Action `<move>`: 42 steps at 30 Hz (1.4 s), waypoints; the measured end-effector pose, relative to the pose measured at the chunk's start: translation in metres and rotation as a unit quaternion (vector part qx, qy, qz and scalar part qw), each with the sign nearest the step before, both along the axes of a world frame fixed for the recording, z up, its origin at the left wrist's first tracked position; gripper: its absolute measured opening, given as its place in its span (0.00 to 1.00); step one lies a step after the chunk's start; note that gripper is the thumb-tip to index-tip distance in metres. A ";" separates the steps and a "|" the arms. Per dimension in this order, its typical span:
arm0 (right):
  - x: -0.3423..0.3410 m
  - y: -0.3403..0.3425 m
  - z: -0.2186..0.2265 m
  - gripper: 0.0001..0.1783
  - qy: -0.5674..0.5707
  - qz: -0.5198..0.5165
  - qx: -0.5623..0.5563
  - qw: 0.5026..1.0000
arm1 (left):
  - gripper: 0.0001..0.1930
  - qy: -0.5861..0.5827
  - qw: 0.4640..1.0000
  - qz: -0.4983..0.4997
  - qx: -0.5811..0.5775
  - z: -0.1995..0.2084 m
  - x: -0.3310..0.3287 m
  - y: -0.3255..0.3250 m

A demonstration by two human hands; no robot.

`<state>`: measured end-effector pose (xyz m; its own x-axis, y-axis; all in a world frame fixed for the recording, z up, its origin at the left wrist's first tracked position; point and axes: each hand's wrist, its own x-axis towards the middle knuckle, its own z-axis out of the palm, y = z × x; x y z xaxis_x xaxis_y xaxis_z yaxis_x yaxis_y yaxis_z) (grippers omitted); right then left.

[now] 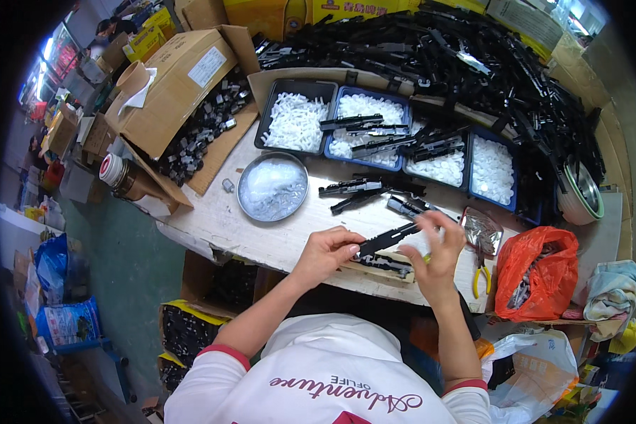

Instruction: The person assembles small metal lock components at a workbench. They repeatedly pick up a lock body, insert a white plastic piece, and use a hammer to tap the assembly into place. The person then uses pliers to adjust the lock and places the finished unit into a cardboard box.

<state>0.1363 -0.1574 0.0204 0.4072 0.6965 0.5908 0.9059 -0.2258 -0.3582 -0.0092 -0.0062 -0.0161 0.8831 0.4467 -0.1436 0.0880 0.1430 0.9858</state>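
Note:
My left hand [328,252] pinches one end of a long, narrow black part [389,240] with notched edges, held slanting over the near edge of the table. By the far end of that part is my right hand [437,253], its thumb and fingers apart and slightly blurred; I see nothing held in it. Just below, a second black part [385,263] with grey bits lies at the table edge. Several similar black parts [360,191] lie beyond my hands. A round metal dish [302,185] with a whitish, translucent substance stands to the left.
Trays [263,134] of small white pieces line the table, some with black parts across them. Behind rises a large heap of black parts [473,63]. A carton [173,85] spills small metal pieces on the left. Yellow-handled pliers [482,280] and a red plastic bag [544,283] are right.

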 end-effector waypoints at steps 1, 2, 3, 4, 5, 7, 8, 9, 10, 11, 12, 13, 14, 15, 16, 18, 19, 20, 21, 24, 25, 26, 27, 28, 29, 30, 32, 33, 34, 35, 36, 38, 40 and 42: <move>-0.005 0.001 0.002 0.23 -0.038 0.045 -0.036 0.998 | 0.08 0.007 1.000 -0.013 -0.016 0.003 -0.002 0.002; -0.007 0.002 0.000 0.22 -0.047 0.067 -0.061 0.995 | 0.08 0.010 0.999 -0.033 -0.030 0.008 0.001 0.005; -0.010 0.003 -0.003 0.21 -0.056 0.089 -0.087 0.991 | 0.08 0.013 0.998 -0.051 -0.045 0.010 0.003 0.006; -0.013 0.003 -0.005 0.20 -0.065 0.112 -0.112 0.985 | 0.08 0.026 0.996 -0.061 -0.053 0.012 0.004 0.007; -0.015 0.005 -0.006 0.19 -0.049 0.112 -0.106 0.987 | 0.08 0.040 0.995 -0.069 -0.060 0.013 0.004 0.009; -0.016 0.003 -0.012 0.18 -0.025 0.113 -0.106 0.988 | 0.09 0.028 0.996 -0.082 -0.002 0.012 0.002 0.010; -0.017 0.002 -0.016 0.17 -0.012 0.113 -0.107 0.988 | 0.10 0.003 0.994 -0.088 0.063 0.009 0.001 0.010; -0.018 0.002 -0.020 0.17 -0.002 0.108 -0.111 0.988 | 0.10 -0.023 0.987 -0.094 0.129 0.007 -0.001 0.010; -0.020 0.001 -0.024 0.17 0.008 0.103 -0.116 0.988 | 0.12 -0.022 0.972 -0.086 0.217 0.005 -0.003 0.010; -0.021 0.000 -0.028 0.17 0.018 0.097 -0.120 0.988 | 0.13 -0.021 0.950 -0.078 0.303 0.003 -0.005 0.011; -0.023 -0.001 -0.030 0.16 0.025 0.092 -0.120 0.988 | 0.14 -0.020 0.919 -0.070 0.387 0.001 -0.007 0.012; -0.026 -0.001 -0.033 0.16 0.031 0.087 -0.119 0.989 | 0.15 -0.010 0.921 -0.068 0.384 -0.002 -0.009 0.011; -0.028 0.000 -0.035 0.16 0.038 0.084 -0.118 0.989 | 0.16 0.000 0.922 -0.064 0.381 -0.006 -0.012 0.010; -0.028 0.000 -0.037 0.16 0.038 0.083 -0.121 0.988 | 0.17 0.011 0.924 -0.061 0.379 -0.009 -0.013 0.009; -0.029 0.001 -0.039 0.16 0.038 0.083 -0.124 0.988 | 0.17 0.010 0.921 -0.057 0.384 -0.012 -0.014 0.009; -0.029 0.003 -0.040 0.15 0.039 0.083 -0.127 0.988 | 0.16 0.007 0.916 -0.050 0.397 -0.015 -0.014 0.008; -0.030 0.003 -0.041 0.15 0.042 0.083 -0.127 0.988 | 0.16 0.010 0.914 -0.050 0.403 -0.015 -0.013 0.008; -0.030 0.004 -0.041 0.15 0.044 0.082 -0.127 0.987 | 0.16 0.013 0.911 -0.050 0.408 -0.015 -0.013 0.008; -0.030 0.004 -0.042 0.15 0.042 0.082 -0.127 0.988 | 0.16 0.015 0.909 -0.051 0.414 -0.015 -0.012 0.008; -0.031 0.006 -0.047 0.16 0.042 0.082 -0.127 0.988 | 0.16 0.017 0.906 -0.056 0.419 -0.017 -0.011 0.011; -0.032 0.006 -0.048 0.16 0.044 0.084 -0.126 0.988 | 0.15 0.018 0.904 -0.059 0.422 -0.018 -0.011 0.012; -0.032 0.006 -0.049 0.16 0.046 0.086 -0.125 0.987 | 0.15 0.019 0.902 -0.062 0.426 -0.020 -0.011 0.012; -0.032 0.007 -0.048 0.16 0.049 0.085 -0.130 0.987 | 0.14 0.019 0.901 -0.065 0.430 -0.021 -0.010 0.013; -0.032 0.007 -0.048 0.16 0.052 0.084 -0.134 0.986 | 0.14 0.019 0.897 -0.070 0.436 -0.021 -0.010 0.013; -0.032 0.006 -0.047 0.17 0.055 0.083 -0.140 0.985 | 0.15 0.019 0.894 -0.075 0.441 -0.020 -0.010 0.014; -0.031 0.006 -0.043 0.17 0.063 0.084 -0.142 0.984 | 0.15 0.018 0.891 -0.080 0.447 -0.019 -0.009 0.014; -0.027 0.004 -0.036 0.17 0.077 0.087 -0.147 0.982 | 0.15 0.029 0.888 -0.092 0.450 -0.018 -0.009 0.016; -0.024 0.000 -0.037 0.17 0.093 0.067 -0.119 0.986 | 0.15 0.034 0.886 -0.098 0.451 -0.016 -0.008 0.016; -0.018 -0.006 -0.038 0.16 0.108 0.046 -0.090 0.989 | 0.16 0.028 0.886 -0.102 0.452 -0.013 -0.007 0.015; -0.012 -0.013 -0.037 0.16 0.122 0.024 -0.063 0.990 | 0.17 0.020 0.886 -0.106 0.450 -0.007 -0.005 0.013; -0.006 -0.022 -0.038 0.16 0.138 -0.007 -0.056 0.989 | 0.18 0.012 0.886 -0.110 0.450 -0.004 -0.004 0.011; 0.007 -0.042 -0.040 0.16 0.166 -0.071 -0.041 0.983 | 0.19 -0.022 0.862 -0.133 0.488 -0.005 0.000 0.006; 0.015 -0.059 -0.046 0.16 0.119 -0.118 -0.090 0.982 | 0.21 -0.053 0.833 -0.147 0.530 -0.009 0.004 0.002; 0.014 -0.068 -0.050 0.16 0.072 -0.155 -0.142 0.975 | 0.22 -0.079 0.799 -0.159 0.575 -0.019 0.006 -0.002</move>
